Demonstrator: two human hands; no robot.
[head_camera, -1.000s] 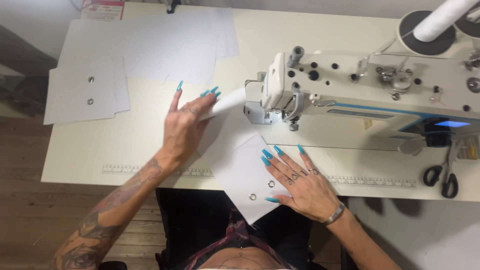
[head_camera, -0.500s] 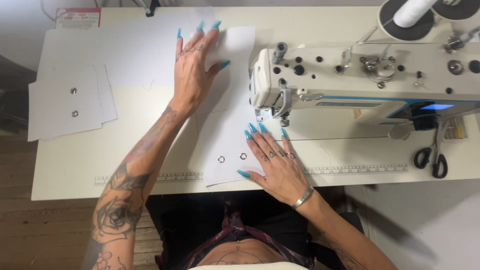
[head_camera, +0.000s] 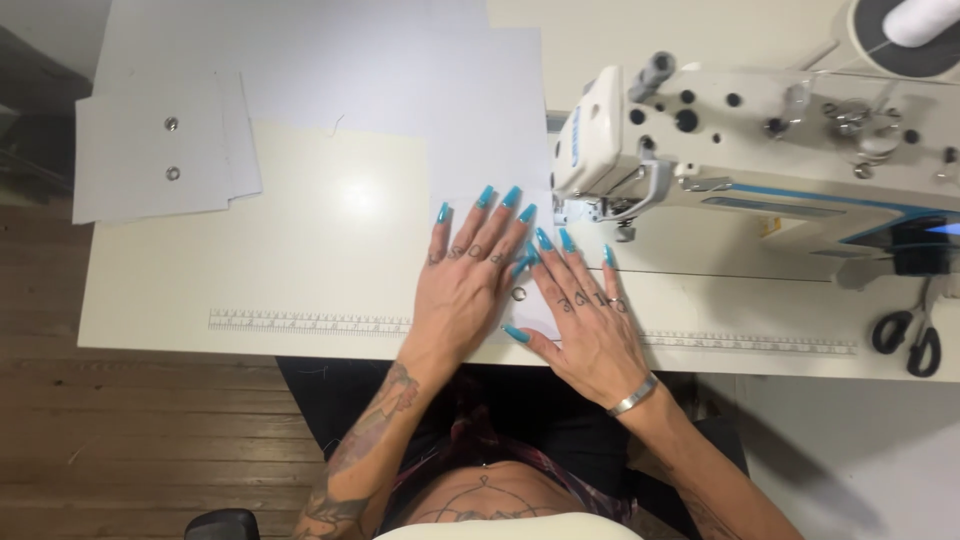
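Hands flat and side by side, fingers spread: the left hand, stretched far up the worktop half a second ago, has drawn back beside the right hand. Both press the white fabric piece and its metal eyelet just before the sewing machine. Leftward, bare worktop runs to the eyeleted stack; scissors lie at the right edge.

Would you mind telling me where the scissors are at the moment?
In the head view, the black-handled scissors lie at the far right edge of the table, just below the sewing machine base and well right of the right hand.
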